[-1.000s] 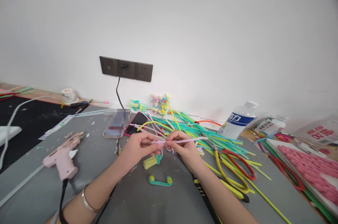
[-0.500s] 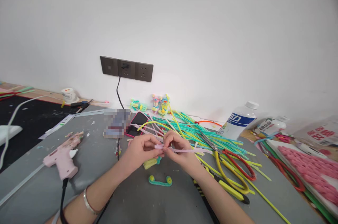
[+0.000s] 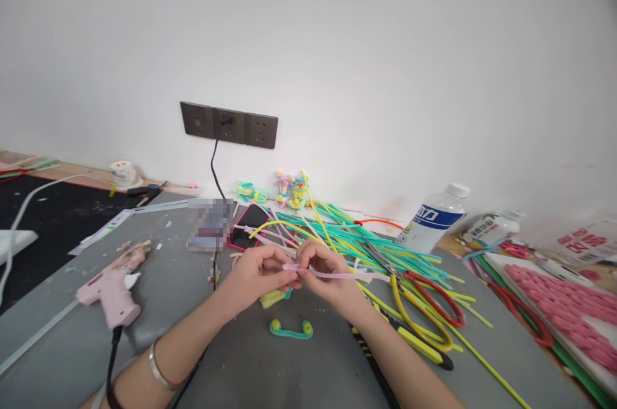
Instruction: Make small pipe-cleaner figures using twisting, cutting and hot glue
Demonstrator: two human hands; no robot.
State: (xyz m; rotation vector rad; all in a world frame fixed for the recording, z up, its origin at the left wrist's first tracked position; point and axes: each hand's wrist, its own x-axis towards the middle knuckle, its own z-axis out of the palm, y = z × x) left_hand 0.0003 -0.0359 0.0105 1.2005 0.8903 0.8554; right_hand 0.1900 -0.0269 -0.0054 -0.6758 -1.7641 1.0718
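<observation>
Both hands meet over the grey table (image 3: 250, 370) and pinch a pale pink pipe cleaner (image 3: 347, 276). My left hand (image 3: 253, 274) grips its left end between thumb and fingers. My right hand (image 3: 322, 271) is closed on it just beside, and the free end sticks out to the right. Under the hands lie a yellow-and-teal rolled piece (image 3: 274, 297) and a teal-and-yellow piece with curled ends (image 3: 291, 330).
A pile of green, yellow and teal pipe cleaners (image 3: 366, 245) spreads behind the hands, with red-and-yellow-handled scissors (image 3: 424, 312) on it. A pink glue gun (image 3: 113, 283) lies left, a phone (image 3: 248, 224) behind, a water bottle (image 3: 434, 219) right, and pink pieces on a tray (image 3: 563, 306).
My right hand has slid left along the pink pipe cleaner toward my left hand. The free end has dropped slightly and now points right and a little down.
</observation>
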